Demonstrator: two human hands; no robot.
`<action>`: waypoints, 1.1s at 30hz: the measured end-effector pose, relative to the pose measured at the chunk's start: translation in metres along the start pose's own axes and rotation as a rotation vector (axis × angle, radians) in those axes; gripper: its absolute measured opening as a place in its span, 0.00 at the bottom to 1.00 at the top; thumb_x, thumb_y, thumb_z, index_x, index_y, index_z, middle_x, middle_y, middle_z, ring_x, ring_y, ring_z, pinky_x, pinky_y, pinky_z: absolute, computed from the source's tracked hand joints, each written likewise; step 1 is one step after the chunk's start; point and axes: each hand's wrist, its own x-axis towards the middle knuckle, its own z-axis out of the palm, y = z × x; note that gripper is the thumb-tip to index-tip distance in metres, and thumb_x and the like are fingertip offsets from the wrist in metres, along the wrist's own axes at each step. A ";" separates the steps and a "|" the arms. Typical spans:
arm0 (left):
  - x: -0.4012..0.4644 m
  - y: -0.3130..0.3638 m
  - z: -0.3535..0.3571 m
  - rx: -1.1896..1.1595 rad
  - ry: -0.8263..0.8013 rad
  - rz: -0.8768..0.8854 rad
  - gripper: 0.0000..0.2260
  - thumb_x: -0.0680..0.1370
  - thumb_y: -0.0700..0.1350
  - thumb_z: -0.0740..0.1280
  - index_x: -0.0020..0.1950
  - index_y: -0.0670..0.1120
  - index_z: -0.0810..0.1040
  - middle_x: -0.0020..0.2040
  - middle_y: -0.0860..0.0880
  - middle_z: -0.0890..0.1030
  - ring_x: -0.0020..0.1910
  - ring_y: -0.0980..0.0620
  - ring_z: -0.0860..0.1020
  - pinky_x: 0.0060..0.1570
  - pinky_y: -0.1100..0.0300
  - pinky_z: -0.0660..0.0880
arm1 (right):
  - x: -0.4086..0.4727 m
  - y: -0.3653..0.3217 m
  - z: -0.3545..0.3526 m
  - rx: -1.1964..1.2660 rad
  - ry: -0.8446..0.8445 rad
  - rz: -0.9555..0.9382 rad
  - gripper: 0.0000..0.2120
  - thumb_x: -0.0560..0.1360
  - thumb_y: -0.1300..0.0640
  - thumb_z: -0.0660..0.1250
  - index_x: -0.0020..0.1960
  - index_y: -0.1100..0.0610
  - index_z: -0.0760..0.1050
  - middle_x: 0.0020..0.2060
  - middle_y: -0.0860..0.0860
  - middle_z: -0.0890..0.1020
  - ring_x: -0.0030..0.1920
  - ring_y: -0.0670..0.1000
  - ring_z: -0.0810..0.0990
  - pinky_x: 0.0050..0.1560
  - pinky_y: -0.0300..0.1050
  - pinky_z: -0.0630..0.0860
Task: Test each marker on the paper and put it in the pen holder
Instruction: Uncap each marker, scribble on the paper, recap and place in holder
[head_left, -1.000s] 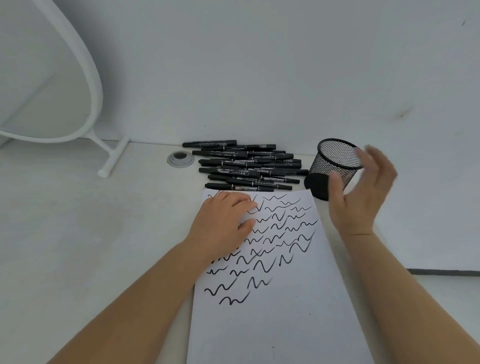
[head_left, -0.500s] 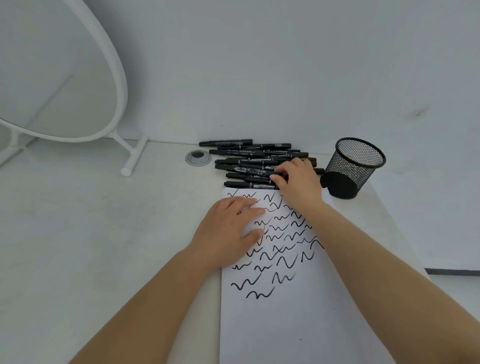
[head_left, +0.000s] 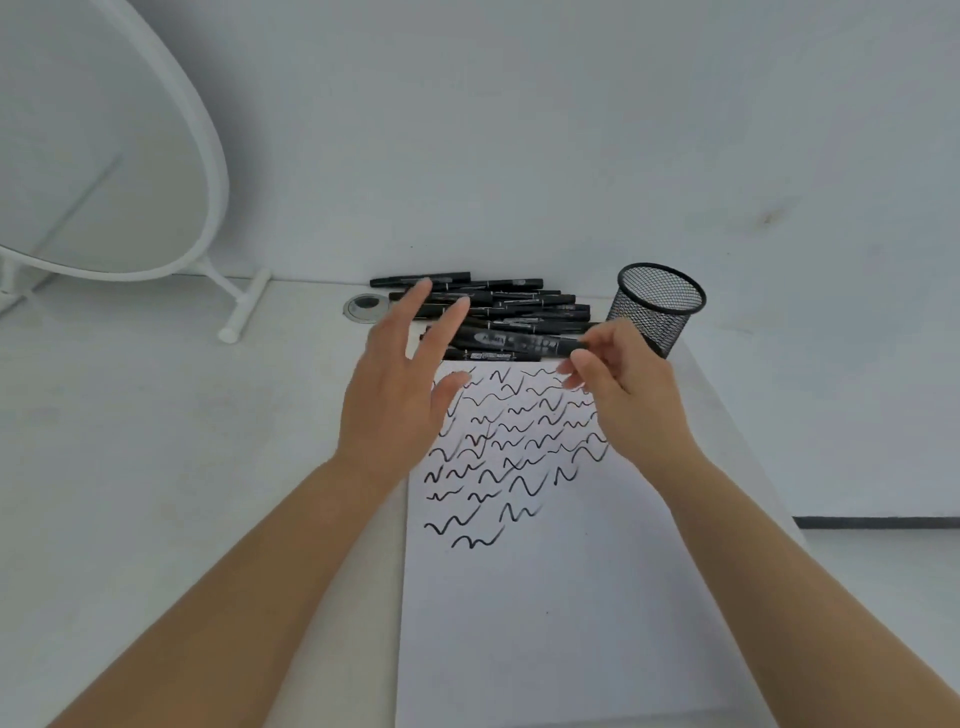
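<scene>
My right hand (head_left: 621, 395) pinches one end of a black marker (head_left: 519, 343) with thumb and fingers. The marker lies sideways in the air, just above the top edge of the paper (head_left: 545, 597). My left hand (head_left: 400, 395) is spread wide and lifted, with its fingertips near the marker's other end. I think it is not touching the marker, but the view is blurry there.

The paper's top edge sits right beside the marker pile (head_left: 498, 306) at 12 o'clock. The lower half of the paper is bare white, and black squiggles (head_left: 498, 457) fill the top half.

The pen holder (head_left: 657, 306) is a black mesh cup at 1 o'clock, close to my right hand and near the table's right edge. I see no marker inside it.

The table (head_left: 156, 467) is white. A round mirror (head_left: 93, 156) on a white stand is at 10 o'clock. A small round hole cover (head_left: 363, 306) is left of the pile. The wall (head_left: 519, 130) behind is white.
</scene>
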 end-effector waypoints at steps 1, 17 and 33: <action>0.000 0.005 -0.002 -0.026 -0.062 0.012 0.22 0.76 0.47 0.65 0.70 0.48 0.67 0.70 0.44 0.67 0.57 0.45 0.75 0.43 0.55 0.75 | -0.009 -0.001 -0.007 0.057 -0.001 -0.005 0.08 0.77 0.62 0.61 0.44 0.49 0.69 0.35 0.46 0.83 0.35 0.43 0.81 0.40 0.34 0.75; -0.020 0.077 -0.033 -0.299 -0.404 0.051 0.16 0.80 0.55 0.49 0.34 0.53 0.64 0.27 0.55 0.66 0.29 0.53 0.65 0.28 0.60 0.59 | -0.032 -0.031 -0.015 0.658 -0.206 0.441 0.19 0.73 0.59 0.59 0.24 0.57 0.75 0.17 0.54 0.71 0.16 0.49 0.62 0.21 0.35 0.56; -0.006 0.112 -0.043 -1.323 -0.907 -0.632 0.21 0.80 0.52 0.53 0.27 0.50 0.63 0.25 0.56 0.59 0.22 0.58 0.57 0.24 0.68 0.62 | -0.006 -0.035 -0.049 0.727 -0.396 0.194 0.15 0.67 0.60 0.58 0.24 0.58 0.76 0.14 0.55 0.69 0.13 0.48 0.64 0.21 0.32 0.58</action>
